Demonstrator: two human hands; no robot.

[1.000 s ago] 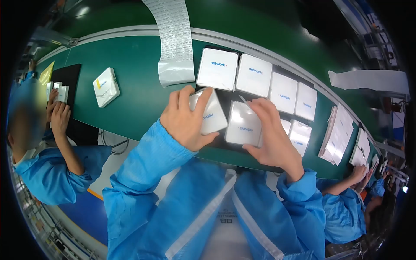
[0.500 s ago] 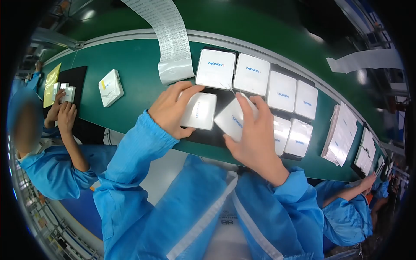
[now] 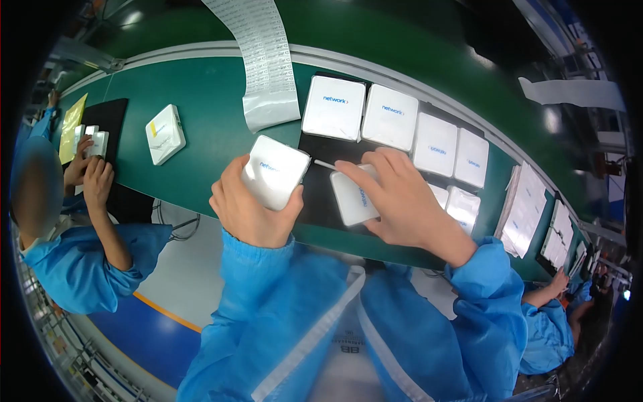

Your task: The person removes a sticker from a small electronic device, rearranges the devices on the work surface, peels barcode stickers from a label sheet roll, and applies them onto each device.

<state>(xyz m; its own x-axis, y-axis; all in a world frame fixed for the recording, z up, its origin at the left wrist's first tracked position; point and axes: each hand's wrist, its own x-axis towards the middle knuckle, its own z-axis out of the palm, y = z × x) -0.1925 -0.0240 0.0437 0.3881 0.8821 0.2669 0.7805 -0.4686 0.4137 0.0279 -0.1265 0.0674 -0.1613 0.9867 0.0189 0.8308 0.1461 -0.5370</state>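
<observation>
My left hand [image 3: 249, 208] grips a white square box [image 3: 276, 173] by its sides, its blue "network" print facing up. My right hand [image 3: 408, 197] is closed over a second white box [image 3: 353, 201], thumb at its near edge. That box lies turned on the black mat [image 3: 318, 211]. A thin pale stick [image 3: 324, 163] pokes out by my right index finger toward the left box; its kind is unclear and the rest is hidden. Beyond my hands, two larger-looking white boxes [image 3: 335, 107] lie side by side. More white boxes [image 3: 435, 144] sit to the right, partly behind my right hand.
A label strip [image 3: 269, 87] hangs over the bench's far edge. Another box with a yellow mark [image 3: 165, 134] lies left on the green bench [image 3: 207, 100]. Stacked flat white packs [image 3: 521, 211] stand right. Co-workers in blue sleeves [image 3: 100, 268] are at both sides.
My left hand has lifted its box and brought it left and nearer me, turning its print toward me. My right hand's box has shifted slightly, and the thin stick now shows further left.
</observation>
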